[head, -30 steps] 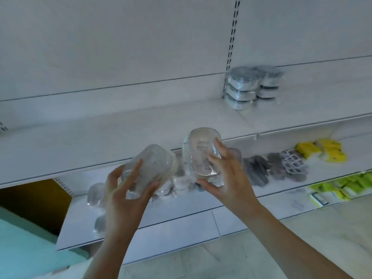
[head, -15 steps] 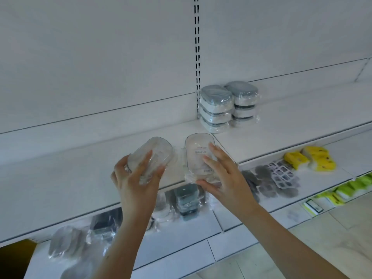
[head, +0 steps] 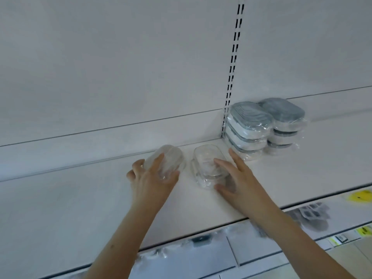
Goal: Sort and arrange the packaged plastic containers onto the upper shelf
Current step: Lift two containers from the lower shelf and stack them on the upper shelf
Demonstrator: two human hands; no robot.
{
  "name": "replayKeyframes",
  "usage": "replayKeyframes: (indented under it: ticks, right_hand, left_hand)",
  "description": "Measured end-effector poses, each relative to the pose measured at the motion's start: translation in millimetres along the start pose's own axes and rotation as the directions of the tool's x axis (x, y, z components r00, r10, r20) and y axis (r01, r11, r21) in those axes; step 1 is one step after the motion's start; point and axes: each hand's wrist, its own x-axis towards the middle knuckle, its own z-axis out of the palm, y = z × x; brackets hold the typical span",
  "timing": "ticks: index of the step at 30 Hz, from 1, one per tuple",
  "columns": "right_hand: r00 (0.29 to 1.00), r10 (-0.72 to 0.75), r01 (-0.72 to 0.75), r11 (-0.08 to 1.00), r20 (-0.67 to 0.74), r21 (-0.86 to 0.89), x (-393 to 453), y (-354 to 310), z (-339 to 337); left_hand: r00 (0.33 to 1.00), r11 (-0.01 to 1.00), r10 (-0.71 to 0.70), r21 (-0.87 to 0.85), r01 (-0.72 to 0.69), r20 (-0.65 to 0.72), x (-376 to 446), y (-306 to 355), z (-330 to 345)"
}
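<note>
Two clear wrapped plastic containers sit on the white upper shelf. My left hand grips the left clear container, which lies tilted with its far end toward the back wall. My right hand holds the right clear container, thumb under its near end and fingers spread along its right side. Just right of it, against the back wall, stand two stacks of grey-lidded wrapped containers.
A slotted upright runs up the back wall behind the grey stacks. Below the shelf edge, the lower shelf carries grey packets, more wrapped containers and yellow items, all blurred. Bare shelf stretches to the left and right.
Both hands lifted the two clear containers from in front of the lower shelf up and forward onto the upper shelf, left of the grey stacks. The view tilted upward.
</note>
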Motion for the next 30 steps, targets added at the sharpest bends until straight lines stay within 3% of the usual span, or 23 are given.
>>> replayKeyframes:
  ticks: [5, 9, 14, 20, 23, 26, 30]
  right_hand:
    - [0.976, 0.19, -0.196, 0.98, 0.11, 0.043, 12, -9, -5]
    - [0.98, 0.186, -0.184, 0.982, 0.074, -0.031, 25, -15, 1]
    - [0.985, 0.166, -0.166, 0.986, 0.053, -0.001, 43, -2, 2]
    - [0.983, 0.181, -0.183, 0.952, 0.03, 0.245, 61, 0, 0]
    - [0.988, 0.155, -0.157, 0.976, 0.027, 0.15, 77, 0, 3]
    - [0.98, 0.167, -0.167, 0.986, 0.106, -0.013, 89, 4, 9]
    - [0.951, 0.18, -0.172, 0.984, 0.25, -0.055, 93, 10, 7]
  left_hand:
    - [0.991, 0.998, 0.032, 0.043, -0.037, 0.131, -11, -7, -14]
    - [0.976, 0.993, 0.092, 0.053, -0.105, 0.197, -9, -12, -17]
    - [0.97, 0.981, 0.185, -0.096, -0.171, 0.159, -2, -14, -13]
    - [0.984, 0.97, 0.178, -0.163, -0.179, -0.02, 12, -5, -5]
    - [0.977, 0.965, 0.184, -0.17, -0.201, -0.111, 23, 2, 2]
    - [0.984, 0.975, 0.167, -0.138, -0.175, -0.068, 30, 3, 9]
    - [0.99, 0.978, 0.136, -0.157, -0.14, -0.037, 30, -3, 15]
